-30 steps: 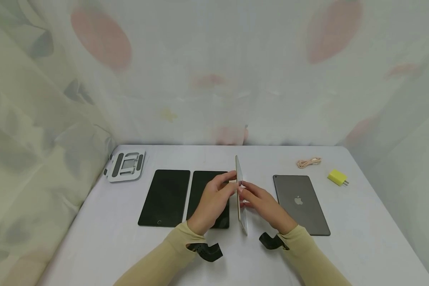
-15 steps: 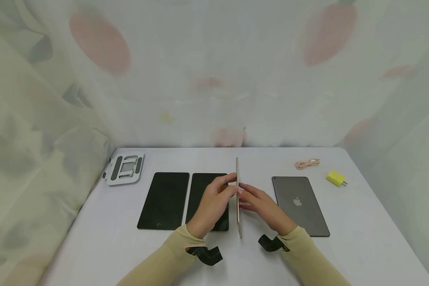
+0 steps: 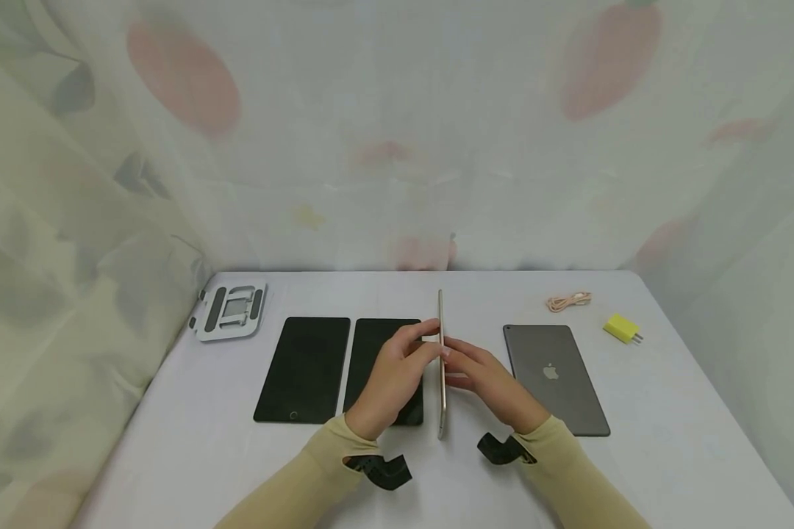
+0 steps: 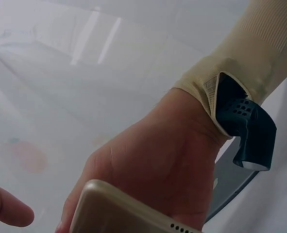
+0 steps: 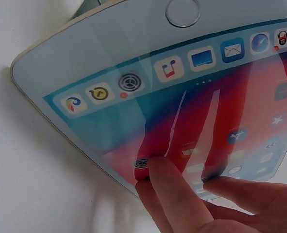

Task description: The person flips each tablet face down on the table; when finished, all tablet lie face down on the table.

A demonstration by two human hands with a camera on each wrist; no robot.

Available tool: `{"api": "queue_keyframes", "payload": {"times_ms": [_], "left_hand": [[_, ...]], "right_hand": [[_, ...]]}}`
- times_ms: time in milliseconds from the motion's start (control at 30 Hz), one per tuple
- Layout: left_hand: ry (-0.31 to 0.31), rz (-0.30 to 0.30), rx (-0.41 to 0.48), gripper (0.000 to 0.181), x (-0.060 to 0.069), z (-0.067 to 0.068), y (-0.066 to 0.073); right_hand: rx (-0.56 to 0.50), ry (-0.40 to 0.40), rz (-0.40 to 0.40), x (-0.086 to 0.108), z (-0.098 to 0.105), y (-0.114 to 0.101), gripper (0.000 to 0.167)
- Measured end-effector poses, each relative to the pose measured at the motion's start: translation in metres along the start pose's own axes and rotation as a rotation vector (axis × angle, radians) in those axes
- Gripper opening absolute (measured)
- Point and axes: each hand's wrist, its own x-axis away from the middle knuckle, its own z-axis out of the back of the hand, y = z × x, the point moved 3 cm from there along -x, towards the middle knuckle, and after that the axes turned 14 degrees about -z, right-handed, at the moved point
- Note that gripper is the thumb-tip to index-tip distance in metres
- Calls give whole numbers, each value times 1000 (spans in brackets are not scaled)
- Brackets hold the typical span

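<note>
A tablet [image 3: 442, 397] with a pale gold rim is held on edge between both hands, its lit screen [image 5: 192, 121] facing right. Head view: the left hand [image 3: 397, 371] grips it from the left, its thumb by the upper edge. From the right, the right hand [image 3: 492, 378] holds it. Right wrist view: the right hand's fingers [image 5: 175, 194] touch the screen, which carries several app icons and a home button. In the left wrist view the tablet's corner [image 4: 104, 199] partly covers the right hand [image 4: 158, 150]; a fingertip [image 4: 12, 208] shows at left. Whether the tablet touches the table is unclear.
Two black-screened tablets lie left of centre, one fully visible [image 3: 304, 371], the other [image 3: 377, 338] partly under the left arm. A grey tablet [image 3: 556, 382] lies face down at right. A folding stand [image 3: 231, 312], coiled cable [image 3: 569, 301] and yellow charger [image 3: 622, 328] sit farther back.
The held tablet has turned slightly; a sliver of its screen side showed a second ago, and now mostly its thin edge faces the head camera. Both hands stay in nearly the same place.
</note>
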Motion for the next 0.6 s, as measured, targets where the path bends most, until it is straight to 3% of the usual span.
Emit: {"api": "queue_keyframes", "payload": {"times_ms": [233,600], "left_hand": [[-28,25,40,53,-2,-2,-5],[-120,125,77,46,-8,-6,-30]], "right_hand": [[-12,5,5,2,7,-1,70],[15,63,67,18,21,-11,63]]}}
